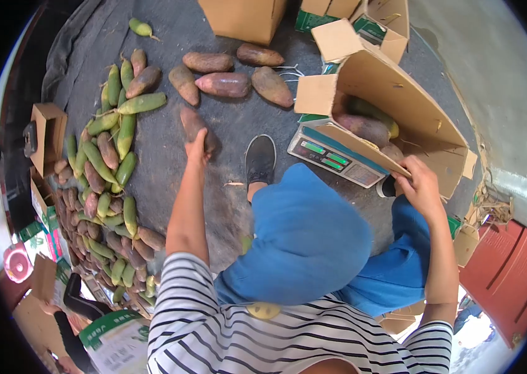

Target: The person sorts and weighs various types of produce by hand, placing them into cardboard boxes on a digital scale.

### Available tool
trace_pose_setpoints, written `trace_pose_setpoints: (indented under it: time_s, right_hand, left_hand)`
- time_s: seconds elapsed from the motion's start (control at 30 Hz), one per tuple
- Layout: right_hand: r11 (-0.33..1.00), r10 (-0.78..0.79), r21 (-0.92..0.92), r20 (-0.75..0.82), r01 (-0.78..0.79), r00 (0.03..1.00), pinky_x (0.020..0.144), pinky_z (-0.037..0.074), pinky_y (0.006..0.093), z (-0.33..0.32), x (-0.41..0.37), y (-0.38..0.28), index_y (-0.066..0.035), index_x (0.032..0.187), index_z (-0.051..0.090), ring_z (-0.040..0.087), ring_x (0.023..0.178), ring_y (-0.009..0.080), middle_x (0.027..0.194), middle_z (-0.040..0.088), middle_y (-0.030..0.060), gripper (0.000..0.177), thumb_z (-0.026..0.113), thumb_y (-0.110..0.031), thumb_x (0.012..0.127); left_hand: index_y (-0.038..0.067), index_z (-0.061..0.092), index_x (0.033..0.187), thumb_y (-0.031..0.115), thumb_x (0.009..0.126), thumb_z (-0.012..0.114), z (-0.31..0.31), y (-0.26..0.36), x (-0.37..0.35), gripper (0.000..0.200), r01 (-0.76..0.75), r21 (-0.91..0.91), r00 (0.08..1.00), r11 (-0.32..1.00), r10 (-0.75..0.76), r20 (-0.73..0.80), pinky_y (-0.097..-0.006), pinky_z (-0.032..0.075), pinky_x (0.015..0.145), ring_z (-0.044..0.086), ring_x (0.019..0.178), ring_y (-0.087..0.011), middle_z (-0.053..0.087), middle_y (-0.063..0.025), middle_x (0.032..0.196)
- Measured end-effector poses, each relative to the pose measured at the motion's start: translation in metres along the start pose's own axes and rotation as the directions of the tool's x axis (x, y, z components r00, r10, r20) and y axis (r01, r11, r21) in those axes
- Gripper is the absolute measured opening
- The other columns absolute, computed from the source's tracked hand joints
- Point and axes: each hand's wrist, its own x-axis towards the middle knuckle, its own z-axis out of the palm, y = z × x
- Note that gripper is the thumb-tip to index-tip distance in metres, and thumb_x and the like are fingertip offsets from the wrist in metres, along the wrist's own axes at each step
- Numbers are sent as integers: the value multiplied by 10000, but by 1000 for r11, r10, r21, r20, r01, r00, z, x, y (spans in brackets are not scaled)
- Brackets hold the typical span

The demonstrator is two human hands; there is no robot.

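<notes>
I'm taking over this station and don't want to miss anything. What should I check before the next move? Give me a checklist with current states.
1. Left hand secure on the reddish-brown root: ok, fingers wrapped around it.
2. Right hand on the open carton: ok, holding its edge.
3. Carton mouth open: ok, flaps spread, roots visible inside.
4. Scale display lit: ok, glowing green.
5. Weight reading legible: cannot tell, the digits are too small.
6. Carton seated squarely on the scale: cannot tell, its base is hidden.
</notes>
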Motion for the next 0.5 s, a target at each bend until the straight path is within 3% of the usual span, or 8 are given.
trace_pose_setpoints:
  time_s: [0.07,0.13,0.23,0.33,0.37,0.5]
  right_hand:
    - [1000,-9,9,3,9,1000,687,459,405,-2,-1,2,-58,900,554,577,822,327,850,573,121,155,629,-146,798]
    - [999,-34,17,4,34,999,699,461,411,-2,-3,4,-62,907,551,577,841,325,862,575,116,150,621,-144,803]
    - [999,-41,4,16,41,999,712,460,419,-4,-4,4,-67,917,547,576,863,325,876,577,116,151,614,-142,804]
    - [998,-58,-2,10,58,998,713,461,421,-3,-6,5,-66,917,548,577,865,329,879,580,119,158,619,-151,804]
    - [998,-62,-4,7,62,998,715,462,423,-2,-6,4,-65,921,549,577,870,330,883,581,121,163,621,-154,805]
    - [996,-87,-21,-10,86,996,727,465,430,3,-7,10,-57,932,554,579,889,334,902,591,127,177,624,-165,811]
  left_hand:
    - [17,487,1163,483,720,698,1,-27,-20,677,76,-191,995,979,-61,83,-363,494,519,600,745,-257,585,-147,984]
    - [63,482,1185,462,761,665,2,-44,-53,611,188,-432,969,882,-94,229,-392,506,608,592,837,-267,577,-128,1045]
    - [96,462,1232,438,776,656,0,-50,-104,602,191,-416,922,889,-18,386,-438,495,737,564,960,-275,559,-115,1133]
    - [80,428,1287,420,777,654,18,-13,-161,653,-61,-397,840,916,262,476,-452,462,856,541,1054,-271,536,-112,1203]
    - [50,365,1358,385,787,650,28,8,-182,721,-193,-422,775,886,402,487,-426,394,981,484,1182,-247,495,-109,1278]
    - [-9,326,1376,415,637,770,87,123,-290,961,-685,-300,452,664,711,539,-386,359,1020,449,1227,-244,449,-152,1323]
